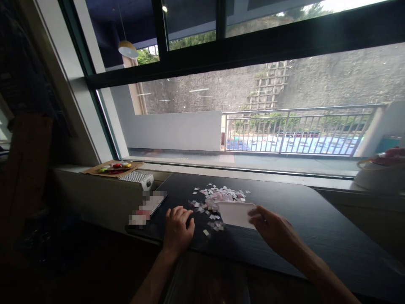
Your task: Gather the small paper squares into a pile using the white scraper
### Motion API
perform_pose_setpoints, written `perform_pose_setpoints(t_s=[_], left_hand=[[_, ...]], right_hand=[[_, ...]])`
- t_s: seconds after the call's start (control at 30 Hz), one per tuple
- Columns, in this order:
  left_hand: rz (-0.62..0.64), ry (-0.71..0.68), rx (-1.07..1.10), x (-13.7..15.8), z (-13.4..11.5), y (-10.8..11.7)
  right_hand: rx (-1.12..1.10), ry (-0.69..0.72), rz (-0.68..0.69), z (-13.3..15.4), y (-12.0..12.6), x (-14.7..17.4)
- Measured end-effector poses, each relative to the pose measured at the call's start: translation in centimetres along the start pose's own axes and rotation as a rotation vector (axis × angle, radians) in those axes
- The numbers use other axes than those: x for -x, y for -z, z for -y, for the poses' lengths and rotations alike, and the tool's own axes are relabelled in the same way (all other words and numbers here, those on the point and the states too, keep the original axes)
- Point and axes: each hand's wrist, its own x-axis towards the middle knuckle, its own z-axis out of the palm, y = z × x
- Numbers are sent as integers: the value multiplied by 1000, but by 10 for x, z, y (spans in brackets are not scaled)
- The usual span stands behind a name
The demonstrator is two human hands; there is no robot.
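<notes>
A loose heap of small white and pinkish paper-like pieces [224,194] lies on the dark table [284,198], with several strays around its front and left edges. My right hand [268,221] grips the right end of a white rectangular tray-like piece [237,214] with rounded corners. That piece is tilted at the heap's front right and covers part of it. Left of the heap, my left hand [179,226] rests at the table with fingers loosely bent and nothing visible in them. Its palm is hidden.
At the table's left edge lies a flat item [152,207], partly blurred out. A white ridged device [139,179] and brown cardboard [95,169] with colourful small items sit on the left ledge. A window [177,131] rises behind the table; a pale rounded object [373,173] stands right.
</notes>
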Motion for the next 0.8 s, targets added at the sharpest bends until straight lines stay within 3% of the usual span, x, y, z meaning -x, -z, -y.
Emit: perform_pose_setpoints(t_s=[0.13, 0.23, 0.43, 0.67, 0.8], left_hand=[[-12, -16, 8, 0, 2, 0], [-27, -26, 1, -1, 3, 0], [-40, -40, -3, -2, 5, 0], [-57, -37, 15, -1, 4, 2], [-55, -29, 38, -3, 8, 1]], right_hand=[[-77, -76, -21, -5, 6, 9], [-170, -56, 16, -6, 1, 9], [-110, -111, -7, -11, 9, 22], [-262, -45, 11, -6, -3, 17], [-229, -56, 71, -10, 8, 23]])
